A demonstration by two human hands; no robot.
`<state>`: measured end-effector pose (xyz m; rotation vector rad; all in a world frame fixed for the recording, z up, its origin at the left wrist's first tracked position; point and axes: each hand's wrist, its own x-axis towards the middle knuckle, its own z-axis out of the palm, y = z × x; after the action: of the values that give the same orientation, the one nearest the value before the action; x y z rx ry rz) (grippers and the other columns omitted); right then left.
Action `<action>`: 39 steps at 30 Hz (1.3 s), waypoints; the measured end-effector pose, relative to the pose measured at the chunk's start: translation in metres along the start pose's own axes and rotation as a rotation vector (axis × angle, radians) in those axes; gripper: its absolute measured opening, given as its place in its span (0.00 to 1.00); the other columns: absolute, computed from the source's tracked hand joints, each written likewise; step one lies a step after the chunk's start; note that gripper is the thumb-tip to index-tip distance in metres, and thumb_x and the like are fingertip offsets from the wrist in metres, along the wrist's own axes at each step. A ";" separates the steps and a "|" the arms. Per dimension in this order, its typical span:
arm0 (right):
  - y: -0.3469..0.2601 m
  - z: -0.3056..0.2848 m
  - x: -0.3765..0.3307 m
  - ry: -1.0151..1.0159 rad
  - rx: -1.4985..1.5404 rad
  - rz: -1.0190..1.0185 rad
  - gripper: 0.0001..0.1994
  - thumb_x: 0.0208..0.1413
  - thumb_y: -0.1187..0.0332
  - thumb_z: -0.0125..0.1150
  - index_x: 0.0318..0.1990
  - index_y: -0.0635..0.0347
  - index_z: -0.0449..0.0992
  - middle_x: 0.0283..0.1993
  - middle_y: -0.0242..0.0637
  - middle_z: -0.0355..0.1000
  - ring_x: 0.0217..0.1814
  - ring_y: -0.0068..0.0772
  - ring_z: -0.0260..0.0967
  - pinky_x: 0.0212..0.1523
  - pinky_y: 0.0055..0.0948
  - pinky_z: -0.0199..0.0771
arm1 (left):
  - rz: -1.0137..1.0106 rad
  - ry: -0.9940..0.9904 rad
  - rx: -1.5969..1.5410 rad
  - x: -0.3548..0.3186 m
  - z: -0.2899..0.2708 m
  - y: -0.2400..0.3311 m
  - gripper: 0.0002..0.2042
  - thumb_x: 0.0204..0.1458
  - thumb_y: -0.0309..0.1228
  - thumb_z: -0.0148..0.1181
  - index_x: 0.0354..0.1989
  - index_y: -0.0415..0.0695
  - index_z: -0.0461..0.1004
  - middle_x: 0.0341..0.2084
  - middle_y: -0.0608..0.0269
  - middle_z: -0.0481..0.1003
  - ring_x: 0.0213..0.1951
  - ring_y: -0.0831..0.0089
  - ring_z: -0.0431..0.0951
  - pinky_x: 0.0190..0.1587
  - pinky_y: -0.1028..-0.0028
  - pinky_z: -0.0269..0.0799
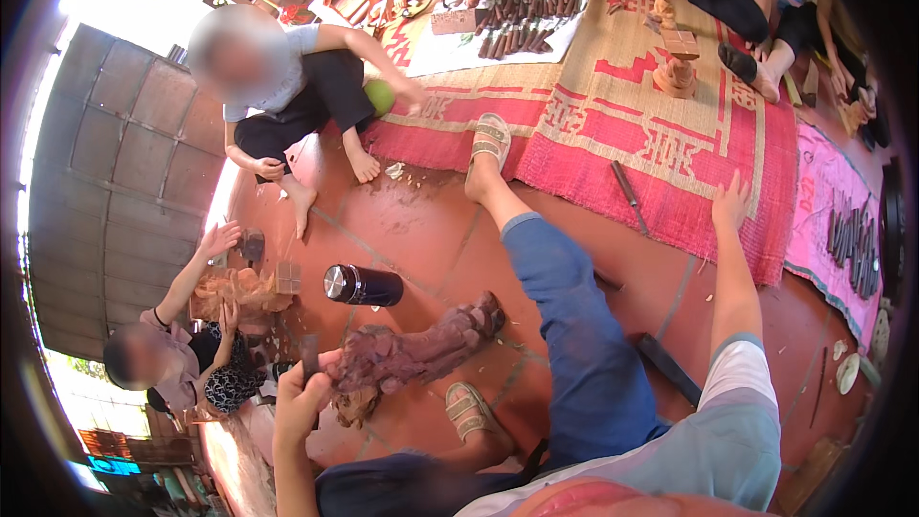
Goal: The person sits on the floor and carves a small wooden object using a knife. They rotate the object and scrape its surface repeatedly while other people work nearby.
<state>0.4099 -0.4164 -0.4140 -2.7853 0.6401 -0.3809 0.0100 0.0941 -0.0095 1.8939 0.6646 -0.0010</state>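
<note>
My left hand is closed around a chisel, its flat metal blade pointing up past my thumb and its handle mostly hidden. Just right of it lies a dark reddish-brown carved wood piece, rough and knobbly, on the tiles beside my sandalled foot. My right hand reaches out to the right with fingers spread, holding nothing, over the red edge of the woven mat. A long chisel-like tool with a brown handle rests on the mat, left of that hand.
A dark thermos lies beyond the carving. One person sits at far left; another raises a hand near an orange wood carving. Several tools lie on white cloth, others on pink cloth. A dark bar lies beside my leg.
</note>
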 end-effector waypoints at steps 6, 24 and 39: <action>0.026 -0.002 -0.032 -0.028 -0.344 -0.041 0.25 0.59 0.52 0.40 0.64 0.40 0.53 0.68 0.44 0.45 0.68 0.53 0.41 0.66 0.48 0.38 | 0.037 0.422 0.198 0.028 0.020 0.025 0.12 0.56 0.31 0.52 0.45 0.38 0.72 0.23 0.72 0.70 0.17 0.91 0.58 0.18 0.87 0.49; 0.028 -0.002 -0.022 0.040 -0.301 -0.053 0.24 0.58 0.53 0.43 0.63 0.39 0.56 0.67 0.43 0.48 0.68 0.53 0.44 0.65 0.48 0.42 | 0.409 0.411 0.884 0.079 0.044 0.008 0.07 0.51 0.27 0.55 0.34 0.36 0.76 0.18 0.61 0.67 0.20 0.76 0.66 0.25 0.78 0.62; 0.024 -0.005 -0.025 0.023 -0.280 -0.042 0.24 0.58 0.54 0.44 0.63 0.39 0.55 0.67 0.43 0.47 0.68 0.53 0.44 0.66 0.47 0.42 | 0.375 0.406 0.810 0.076 0.046 0.009 0.07 0.51 0.27 0.55 0.32 0.36 0.76 0.17 0.61 0.67 0.19 0.77 0.66 0.24 0.77 0.61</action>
<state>0.3773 -0.4267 -0.4219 -3.0675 0.6891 -0.3564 0.0921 0.0862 -0.0441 2.8255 0.6106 0.4196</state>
